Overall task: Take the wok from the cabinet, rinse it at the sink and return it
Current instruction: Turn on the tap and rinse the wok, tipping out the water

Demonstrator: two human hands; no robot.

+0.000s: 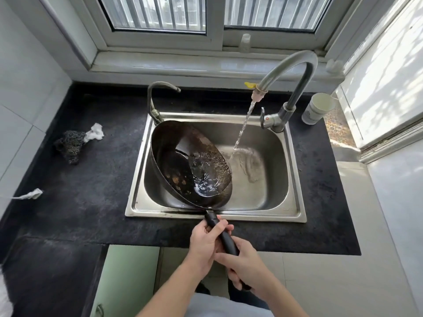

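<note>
Nearest, two hands hold one black handle [223, 235]: the right hand [243, 259] is wrapped round its end, which is hidden inside the curled fingers, and the left hand [204, 240] grips it further up, fingers closed round the shaft. Below them, one pale green cabinet door [128, 277] is cut off by the frame edge. The handle crosses the front rim of the single steel sink [295, 202], set in the dark table [91, 191]. The one wok [180, 161] sits in the sink's left half, tipped up on its side with its open face turned right. It is dark, with rusty brown patches and a pool of rippling water in its lower part; its underside is out of sight. On the table to the left lie one steel scourer [68, 145] touching a white wad [95, 132], and one white scrap [32, 194]. Behind the sink stand two taps: a short tap [158, 97] and a tall tap [295, 72], whose stream [242, 126] lands just right of the wok. One cup [318, 108] stands at the far right.
</note>
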